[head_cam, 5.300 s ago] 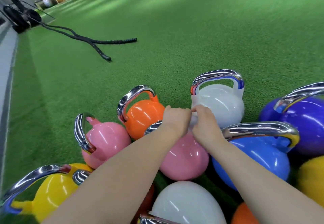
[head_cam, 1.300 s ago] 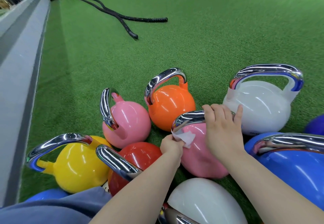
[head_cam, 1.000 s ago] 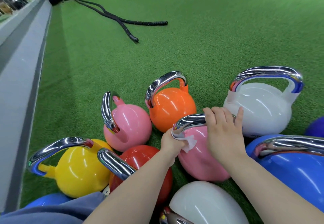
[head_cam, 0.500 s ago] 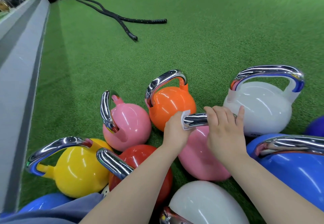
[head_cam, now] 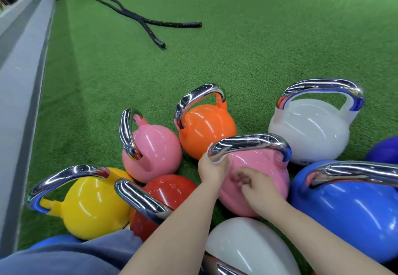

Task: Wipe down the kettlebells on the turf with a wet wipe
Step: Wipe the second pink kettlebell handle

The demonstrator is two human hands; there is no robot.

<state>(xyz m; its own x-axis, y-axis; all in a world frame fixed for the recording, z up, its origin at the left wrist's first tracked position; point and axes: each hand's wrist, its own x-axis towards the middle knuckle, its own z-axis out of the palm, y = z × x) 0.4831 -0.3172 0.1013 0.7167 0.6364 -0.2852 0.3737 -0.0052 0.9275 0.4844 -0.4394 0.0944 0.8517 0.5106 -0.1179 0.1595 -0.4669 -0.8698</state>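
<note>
Wiping is under way on the glossy pink kettlebell with the chrome handle [head_cam: 256, 173], packed in the middle of the cluster on the green turf [head_cam: 258, 48]. Left hand [head_cam: 212, 170] pinches the white wet wipe [head_cam: 213, 161] round the handle's left end; right hand [head_cam: 257, 189] rests loosely curled against the pink body, blurred. Judging by this, many bells remain.

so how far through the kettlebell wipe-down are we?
Done: nothing visibly; the shine gives no clue. In hand: the left hand pinches the wet wipe against the left end of the chrome handle on the near pink kettlebell; the right hand is blurred beside its body. Left: apparently that body and the other bells.
</note>
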